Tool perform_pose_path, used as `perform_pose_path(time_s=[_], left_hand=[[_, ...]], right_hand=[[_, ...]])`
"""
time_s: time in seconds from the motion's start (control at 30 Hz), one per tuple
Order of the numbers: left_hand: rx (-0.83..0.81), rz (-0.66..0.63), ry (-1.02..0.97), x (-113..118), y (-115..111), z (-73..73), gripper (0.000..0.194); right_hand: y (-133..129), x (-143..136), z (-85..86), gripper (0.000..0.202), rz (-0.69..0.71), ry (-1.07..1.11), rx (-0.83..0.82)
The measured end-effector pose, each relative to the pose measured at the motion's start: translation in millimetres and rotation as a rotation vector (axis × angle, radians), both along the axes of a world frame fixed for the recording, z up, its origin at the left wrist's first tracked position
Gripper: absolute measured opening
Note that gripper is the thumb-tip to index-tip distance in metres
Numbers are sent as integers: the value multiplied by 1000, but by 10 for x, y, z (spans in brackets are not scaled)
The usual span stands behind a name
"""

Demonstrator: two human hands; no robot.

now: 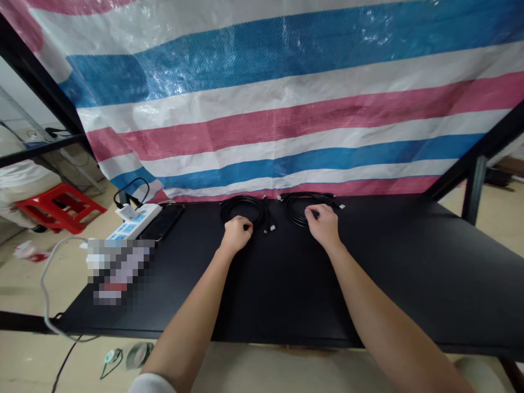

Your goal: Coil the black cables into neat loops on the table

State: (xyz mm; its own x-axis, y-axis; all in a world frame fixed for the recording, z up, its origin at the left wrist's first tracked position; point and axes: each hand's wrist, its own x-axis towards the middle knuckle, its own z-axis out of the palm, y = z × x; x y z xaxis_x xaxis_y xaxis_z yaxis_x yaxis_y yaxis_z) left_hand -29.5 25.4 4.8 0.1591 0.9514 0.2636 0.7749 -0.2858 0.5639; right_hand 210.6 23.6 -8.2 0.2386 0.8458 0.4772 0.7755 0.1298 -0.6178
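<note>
Two coiled black cables lie side by side at the back of the black table. My left hand (238,233) is closed at the front edge of the left coil (242,200), its fingers curled; what they hold, if anything, is hidden. The right coil (291,208) has my right hand (323,222) over its front right part, thumb and fingers pinched together near the black cable. Pale connector ends (272,227) rest between the coils, and another connector (342,207) sticks out right of my right hand.
A white power strip (141,218) with a plugged-in charger and a dark phone (164,221) lie at the table's left. A blurred-out item is in front of them. Striped sheeting (270,125) hangs behind; a person sits on a red stool (61,204) at left.
</note>
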Motion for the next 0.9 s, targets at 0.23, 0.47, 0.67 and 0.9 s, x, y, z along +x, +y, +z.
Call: perform_pose_path(time_s=[0.23,0.47,0.67,0.9], left_hand=[[-7,-28,-78,117,34,-26,28],[-25,0,-53,114,-3,62,11],[78,34,-155,72,-38,62,9],[123,315,-268,-129,-19,153,17]], right_hand=[[37,115,-41,20,-165,-61,-30],[-1,252,59,36,-445,-20,-327],[-28,263,225,31,-439,85,-591],[11,352,173,15,-507,322,-332]])
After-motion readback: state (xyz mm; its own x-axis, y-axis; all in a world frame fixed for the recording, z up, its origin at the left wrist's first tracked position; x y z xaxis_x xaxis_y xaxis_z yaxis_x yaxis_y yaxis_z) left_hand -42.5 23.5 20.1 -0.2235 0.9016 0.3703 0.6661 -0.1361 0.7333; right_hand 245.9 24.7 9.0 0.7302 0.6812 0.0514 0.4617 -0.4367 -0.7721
